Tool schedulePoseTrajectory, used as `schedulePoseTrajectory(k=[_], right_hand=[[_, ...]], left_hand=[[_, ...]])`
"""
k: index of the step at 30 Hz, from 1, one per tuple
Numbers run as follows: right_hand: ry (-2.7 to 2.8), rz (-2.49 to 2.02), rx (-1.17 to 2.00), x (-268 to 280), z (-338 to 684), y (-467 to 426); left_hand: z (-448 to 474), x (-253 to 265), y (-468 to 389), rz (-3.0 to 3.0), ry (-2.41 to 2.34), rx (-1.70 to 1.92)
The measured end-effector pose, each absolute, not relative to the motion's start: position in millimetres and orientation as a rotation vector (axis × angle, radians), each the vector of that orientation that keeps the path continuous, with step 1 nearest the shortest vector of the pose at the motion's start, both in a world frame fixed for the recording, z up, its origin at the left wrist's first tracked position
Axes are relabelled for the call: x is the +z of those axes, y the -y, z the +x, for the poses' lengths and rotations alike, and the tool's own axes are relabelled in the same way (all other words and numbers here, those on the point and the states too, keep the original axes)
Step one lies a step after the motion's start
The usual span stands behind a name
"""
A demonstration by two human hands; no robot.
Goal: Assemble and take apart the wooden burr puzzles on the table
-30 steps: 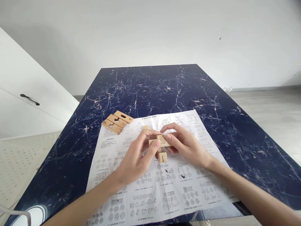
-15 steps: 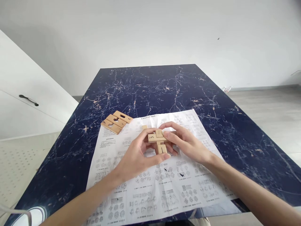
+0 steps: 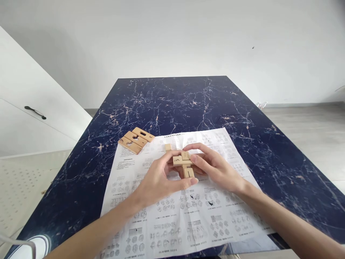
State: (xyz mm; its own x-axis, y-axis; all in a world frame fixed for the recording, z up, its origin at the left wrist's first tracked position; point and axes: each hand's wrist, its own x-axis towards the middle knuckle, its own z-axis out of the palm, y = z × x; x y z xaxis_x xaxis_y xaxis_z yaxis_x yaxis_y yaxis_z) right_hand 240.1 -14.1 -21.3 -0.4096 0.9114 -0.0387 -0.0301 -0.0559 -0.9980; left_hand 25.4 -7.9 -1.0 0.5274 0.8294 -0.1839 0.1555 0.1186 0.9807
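Note:
Between my two hands is a wooden interlocking puzzle (image 3: 178,160) made of crossed light-wood pieces, some marked with numbers such as 3 and 1. My left hand (image 3: 159,175) is closed round its left and lower side, the thumb under the lower block (image 3: 189,173). From the right, my right hand (image 3: 215,166) grips it with thumb and index finger on the upper pieces. Fingers hide the puzzle's far and right sides. A small wooden block end (image 3: 168,147) shows just beyond the left fingers; I cannot tell whether it joins the puzzle.
Beneath the hands lies a creased instruction sheet (image 3: 167,216) printed with puzzle diagrams. Several flat notched wooden pieces (image 3: 136,139) with numbers lie side by side at its upper left corner. The table (image 3: 172,100) has a dark blue marble pattern. A white cabinet (image 3: 32,90) stands to the left.
The camera view has shifted slightly, so everything sits a little lower and to the right. Both hands keep their hold on the puzzle, which looks nearly the same.

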Motion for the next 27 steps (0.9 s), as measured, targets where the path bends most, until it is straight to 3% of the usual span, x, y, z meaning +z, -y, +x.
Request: schedulePoseTrajectory(k=[27], right_hand=[[1.443,-0.922,1.608,-16.4,241.0,15.3]], left_hand=[[29.1,-2.4,11.3,1.585,-0.912,0.735]])
